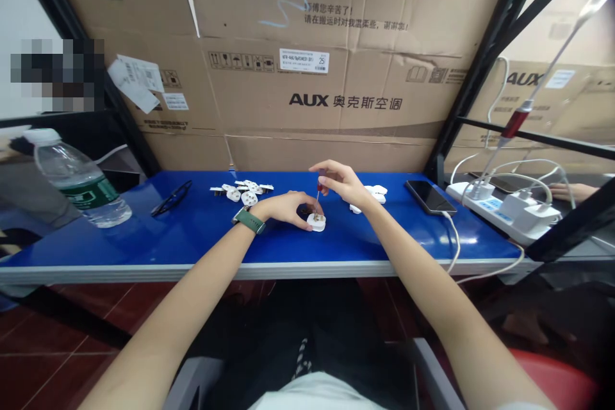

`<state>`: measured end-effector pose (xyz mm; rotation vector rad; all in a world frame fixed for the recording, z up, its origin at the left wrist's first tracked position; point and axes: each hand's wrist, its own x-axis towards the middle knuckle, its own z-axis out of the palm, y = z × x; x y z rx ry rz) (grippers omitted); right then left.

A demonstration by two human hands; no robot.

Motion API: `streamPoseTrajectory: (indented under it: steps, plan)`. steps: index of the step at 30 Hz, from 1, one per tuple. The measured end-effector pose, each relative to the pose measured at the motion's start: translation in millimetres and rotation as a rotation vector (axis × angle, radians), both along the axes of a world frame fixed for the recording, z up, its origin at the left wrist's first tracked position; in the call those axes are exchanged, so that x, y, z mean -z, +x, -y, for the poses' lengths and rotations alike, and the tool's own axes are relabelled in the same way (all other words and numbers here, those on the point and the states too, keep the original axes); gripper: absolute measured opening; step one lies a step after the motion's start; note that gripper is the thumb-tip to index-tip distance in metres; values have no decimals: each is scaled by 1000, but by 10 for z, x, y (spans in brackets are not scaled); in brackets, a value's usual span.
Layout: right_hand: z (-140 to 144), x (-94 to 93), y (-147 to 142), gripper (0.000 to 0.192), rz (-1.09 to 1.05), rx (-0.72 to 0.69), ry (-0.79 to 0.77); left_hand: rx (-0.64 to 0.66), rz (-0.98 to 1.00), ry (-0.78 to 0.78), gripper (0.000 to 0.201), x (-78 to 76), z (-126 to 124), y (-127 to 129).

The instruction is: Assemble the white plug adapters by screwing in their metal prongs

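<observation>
On the blue table, my left hand (291, 207) grips a small white plastic piece (316, 225) between thumb and fingers, its wrist wearing a green-strapped watch (250, 220). My right hand (343, 182) is closed around the red handle of a screwdriver (318, 195). The thin shaft points down, and its tip meets the top of the white piece. Left of my hands lies a pile of white parts (248, 197), some of them round with holes. Several smooth white pieces (376, 193) rest behind my right forearm.
A water bottle (79, 179) and black glasses (172, 198) are on the left. At right lie a phone (429, 197) with a charging cable and a power strip (500, 211). Cardboard (269, 115) walls off the back; black rack posts stand at both sides. Another person's hand (571, 192) shows far right.
</observation>
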<state>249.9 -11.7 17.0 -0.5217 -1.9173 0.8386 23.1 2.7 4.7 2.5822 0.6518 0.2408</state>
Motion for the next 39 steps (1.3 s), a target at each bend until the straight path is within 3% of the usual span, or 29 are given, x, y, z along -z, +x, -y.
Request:
streamPoseTrajectory:
  steps: [39]
  plan:
    - [34, -40, 36, 23, -15, 20, 38, -1, 5, -11, 43, -11, 12, 7]
